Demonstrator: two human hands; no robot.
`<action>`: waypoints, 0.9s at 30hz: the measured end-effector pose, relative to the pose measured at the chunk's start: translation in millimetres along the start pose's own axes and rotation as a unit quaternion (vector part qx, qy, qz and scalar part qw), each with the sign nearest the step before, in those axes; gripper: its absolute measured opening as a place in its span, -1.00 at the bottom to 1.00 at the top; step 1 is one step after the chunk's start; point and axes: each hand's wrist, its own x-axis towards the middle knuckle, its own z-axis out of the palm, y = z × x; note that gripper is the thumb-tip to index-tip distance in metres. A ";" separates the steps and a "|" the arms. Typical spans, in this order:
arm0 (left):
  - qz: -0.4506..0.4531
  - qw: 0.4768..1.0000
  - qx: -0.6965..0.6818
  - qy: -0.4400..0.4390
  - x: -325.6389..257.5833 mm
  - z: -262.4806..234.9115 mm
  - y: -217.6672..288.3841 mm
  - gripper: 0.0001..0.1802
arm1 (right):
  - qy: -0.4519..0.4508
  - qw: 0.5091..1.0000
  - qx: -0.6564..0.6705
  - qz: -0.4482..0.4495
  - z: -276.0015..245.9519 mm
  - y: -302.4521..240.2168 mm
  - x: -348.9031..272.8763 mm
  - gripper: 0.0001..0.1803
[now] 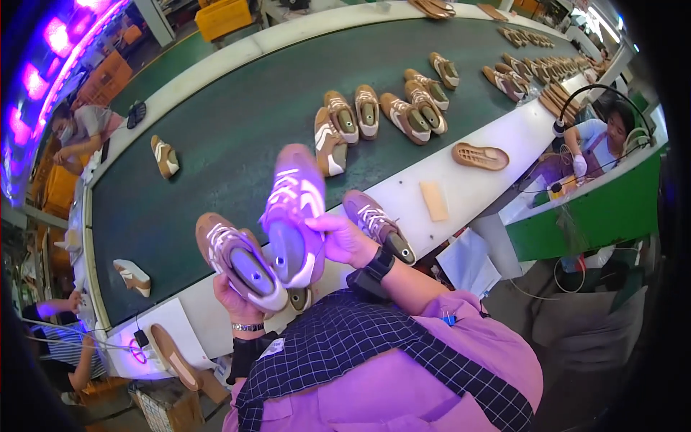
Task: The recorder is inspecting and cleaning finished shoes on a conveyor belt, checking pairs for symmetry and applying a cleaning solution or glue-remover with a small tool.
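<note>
My left hand [236, 305] is closed on the heel end of a brown lace-up sneaker [224, 241], with its toe pointing away from me. In my right hand [347, 242] a second sneaker [294, 189] is gripped near the heel, lit violet and raised beside the first; their heels nearly meet. Grey shoe lasts fill both openings. Just right of my right hand, another sneaker [376, 219] rests on the white ledge [410, 219]. Below the held pair, part of one more shoe [300, 298] shows, mostly hidden.
On the green conveyor belt [237, 129] stand several sneakers [363, 111] ahead, and a lone one [165, 156] at left. A brown sole [480, 156] and a tan block [434, 200] lie on the ledge. Co-workers sit left and at the right, by a green panel [576, 223].
</note>
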 end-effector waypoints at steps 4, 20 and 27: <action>0.125 0.981 -0.042 0.140 -0.2 -1.7 6.2 -0.34 | 0.080 0.993 -0.032 -0.078 -13.7 2.2 -0.4 -0.55; 0.123 0.951 -0.076 0.275 6.7 -17.4 -10.6 -0.45 | 0.207 0.967 -0.041 -0.140 -11.0 32.9 -4.9 -0.62; 0.122 0.950 -0.075 0.277 6.0 -16.0 -11.6 -0.56 | 0.196 0.968 -0.068 -0.140 -10.7 33.7 -2.9 -0.54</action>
